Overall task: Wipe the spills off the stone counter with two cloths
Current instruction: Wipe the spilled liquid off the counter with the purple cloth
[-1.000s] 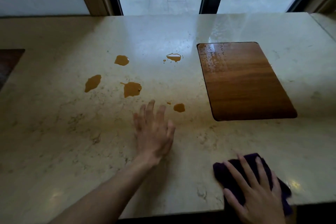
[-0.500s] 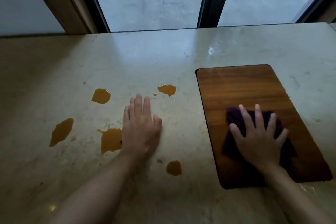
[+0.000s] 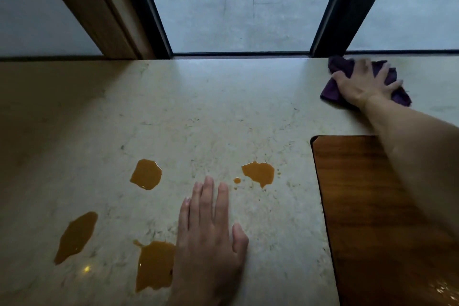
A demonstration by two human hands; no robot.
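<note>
While the purple cloth (image 3: 334, 93) is pressed on the stone counter (image 3: 223, 112) at the upper right of the frame, just below the dark window frame (image 3: 347, 5), the orange spills are not yet touched. The cloth is held down by the right hand (image 3: 365, 82) with fingers spread over it and slightly bent into the fabric. The left hand (image 3: 211, 236) is laid flat at the lower centre, fingers straight, nothing grasped — its edge lies at one spill (image 3: 154, 266). Three other spills are seen: at the lower left (image 3: 75, 237), at the centre left (image 3: 146, 174) and at the centre (image 3: 259, 172). A wooden board (image 3: 367, 218) is set at the lower right. A second cloth is not seen. The wiping is judged as hardly begun; next, the cloth must be brought down-left to the spills — without smearing them.
</note>
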